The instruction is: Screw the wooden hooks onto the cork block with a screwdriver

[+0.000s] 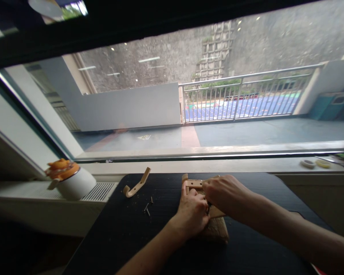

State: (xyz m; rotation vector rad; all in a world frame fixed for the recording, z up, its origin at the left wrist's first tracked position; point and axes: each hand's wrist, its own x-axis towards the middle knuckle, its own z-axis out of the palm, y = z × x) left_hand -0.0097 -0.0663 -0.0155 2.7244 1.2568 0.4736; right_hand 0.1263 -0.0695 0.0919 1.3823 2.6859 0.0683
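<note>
My left hand (192,212) is closed round a light wooden piece with drilled holes (194,183), one finger lying along its side. That piece rests over a rough wooden block (219,230) on the dark table. Close beside it, my right hand (223,194) is curled into a fist above the wood. What its fingers grip is mostly hidden; a bit of dark metal shows between the hands. To the left lies a curved wooden hook (137,188) with holes. Several thin metal screws or nails (147,209) are scattered near it.
The dark table (109,240) stands against a window sill (166,166). A white pot with an orange animal-shaped top (74,179) sits on the left ledge. Two rolls of tape (308,164) lie on the sill at right. Beyond the glass is a railing (240,97).
</note>
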